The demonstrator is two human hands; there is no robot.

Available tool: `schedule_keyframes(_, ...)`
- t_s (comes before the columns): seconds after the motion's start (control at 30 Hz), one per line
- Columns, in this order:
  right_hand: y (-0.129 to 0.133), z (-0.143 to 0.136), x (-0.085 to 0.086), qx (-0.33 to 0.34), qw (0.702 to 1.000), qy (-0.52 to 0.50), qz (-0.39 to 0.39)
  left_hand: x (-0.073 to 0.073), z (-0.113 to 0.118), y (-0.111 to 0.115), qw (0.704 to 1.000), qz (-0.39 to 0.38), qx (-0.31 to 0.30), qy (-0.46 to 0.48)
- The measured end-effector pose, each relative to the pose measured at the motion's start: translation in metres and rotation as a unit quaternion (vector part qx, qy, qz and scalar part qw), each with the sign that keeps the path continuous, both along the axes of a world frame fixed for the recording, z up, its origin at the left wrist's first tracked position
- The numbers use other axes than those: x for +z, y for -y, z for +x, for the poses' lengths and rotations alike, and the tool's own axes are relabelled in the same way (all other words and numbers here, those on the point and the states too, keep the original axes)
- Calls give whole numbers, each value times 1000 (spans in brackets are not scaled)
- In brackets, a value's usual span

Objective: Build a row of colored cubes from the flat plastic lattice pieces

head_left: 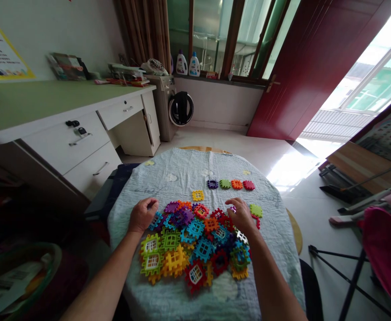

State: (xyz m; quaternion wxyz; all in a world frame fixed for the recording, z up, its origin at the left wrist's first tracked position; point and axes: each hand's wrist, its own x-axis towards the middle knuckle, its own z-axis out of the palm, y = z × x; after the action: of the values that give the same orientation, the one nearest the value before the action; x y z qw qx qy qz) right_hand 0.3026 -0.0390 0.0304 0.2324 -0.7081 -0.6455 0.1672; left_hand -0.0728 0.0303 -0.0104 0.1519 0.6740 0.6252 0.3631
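I have the left hand (pixel 143 215) at the left edge of a heap of colourful plastic tiles (pixel 203 248), left of centre in the lower half of the frame. Its fingers are curled partway in, and I can't tell from here whether they have hold of anything. My right hand (pixel 241 215) is over the heap's right side, half open with the fingers bent; a small purple piece (pixel 233 208) shows by its fingertips, but I can't make out whether it is gripped.

The heap fills the lower middle, on a pale blue cloth (pixel 178 171) spread over a round table. Just above the heap I see a yellow tile (pixel 197 195) lying flat; up and right of that, a row runs left to right: a dark purple tile (pixel 212 184), a green tile (pixel 225 183), an orange tile (pixel 236 184) and a red tile (pixel 248 184). A lime-green tile (pixel 256 210) lies right of my right hand. At the upper left stands a green-topped desk (pixel 48 100), and a red door (pixel 292 62) leans across the upper right
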Motion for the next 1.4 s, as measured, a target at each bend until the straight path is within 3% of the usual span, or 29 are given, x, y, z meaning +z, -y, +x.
schedule_keyframes(0.13,14,-8,8,53,994,75,-58,-1,0,-1,1000,-1,-2,-4)
schedule_keyframes(0.23,22,-9,7,49,994,64,-73,-1,0,-1,1000,-2,-6,-5)
schedule_keyframes(0.43,31,5,-2,27,990,-128,-44,-1,0,-2,1000,0,-8,-3)
schedule_keyframes(0.57,32,16,-7,-41,962,-270,7,-3,-2,-2,1000,-2,-10,-5)
schedule_keyframes(0.67,31,25,-3,-112,945,-302,59,-2,-2,-1,1000,0,-12,-7)
schedule_keyframes(0.8,34,47,4,-181,938,-287,70,-1,-1,-1,1000,7,-9,-9)
schedule_keyframes(0.93,36,77,-2,-225,936,-258,80,-2,-2,-1,1000,11,-6,-14)
schedule_keyframes(1.1,36,92,-26,-201,962,-179,53,-5,-3,-2,1000,7,1,-11)
schedule_keyframes(1.23,41,90,-37,-172,981,-47,82,-8,-3,-3,1000,0,10,-12)
schedule_keyframes(1.4,52,94,-40,-69,996,22,46,-8,-4,-3,1000,-10,8,-20)
